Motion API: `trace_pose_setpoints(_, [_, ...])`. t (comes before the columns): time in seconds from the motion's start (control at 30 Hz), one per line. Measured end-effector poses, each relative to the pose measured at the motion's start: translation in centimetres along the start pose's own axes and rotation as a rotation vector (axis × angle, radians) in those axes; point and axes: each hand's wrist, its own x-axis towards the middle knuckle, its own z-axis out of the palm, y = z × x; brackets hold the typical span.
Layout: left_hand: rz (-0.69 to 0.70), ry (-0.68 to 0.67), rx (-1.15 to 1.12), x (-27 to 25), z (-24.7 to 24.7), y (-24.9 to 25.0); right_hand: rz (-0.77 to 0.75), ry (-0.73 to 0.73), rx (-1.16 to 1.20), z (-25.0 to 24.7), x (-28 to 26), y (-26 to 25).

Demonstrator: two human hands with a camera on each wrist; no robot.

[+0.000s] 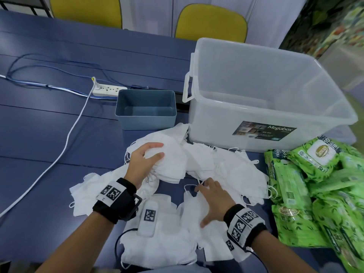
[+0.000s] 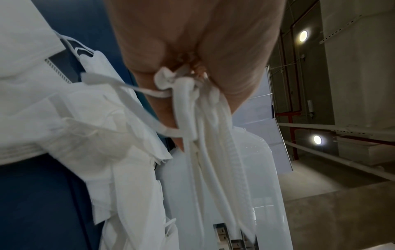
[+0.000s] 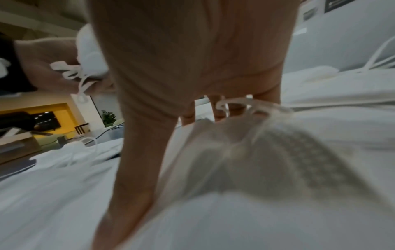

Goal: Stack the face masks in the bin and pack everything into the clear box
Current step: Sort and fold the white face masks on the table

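Blue table panels (image 1: 49,119) form the work surface, with two yellow chairs (image 1: 210,22) behind the far edge. At the left, a white power strip (image 1: 109,90) lies with its cable trailing toward the near edge. Just right of it stands the blue bin (image 1: 145,123), open and holding nothing visible. The left hand (image 1: 144,163) grasps a bundle of white face masks (image 1: 173,166), fingers curled over its top; the left wrist view shows ear loops hanging from the palm. Loose masks (image 1: 232,170) spread across the table in front of the bin and box. The right hand (image 1: 214,201) rests flat on these masks, fingers extended and spread, grasping nothing. The clear box (image 1: 271,107) stands right of the bin, open. Green wipe packs (image 1: 315,184) lie heaped at the far right, near the box.
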Motion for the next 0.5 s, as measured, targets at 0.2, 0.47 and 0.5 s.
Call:
trace_pose_setpoints(0.2, [0.009, -0.033, 0.048, -0.4, 0.5, -0.1, 0.023, -0.051, 0.031, -1.5, 0.9, 0.4])
trace_pose_setpoints(0.47, [0.021, -0.012, 0.084, -0.7, 0.1, -0.3, 0.118, 0.179, 0.41, -5.2, 0.8, 2.4])
trace_pose_setpoints(0.5, [0.028, -0.006, 0.096, -0.6, 0.1, -0.4, 0.126, 0.235, 0.482, -5.8, 0.7, 2.8])
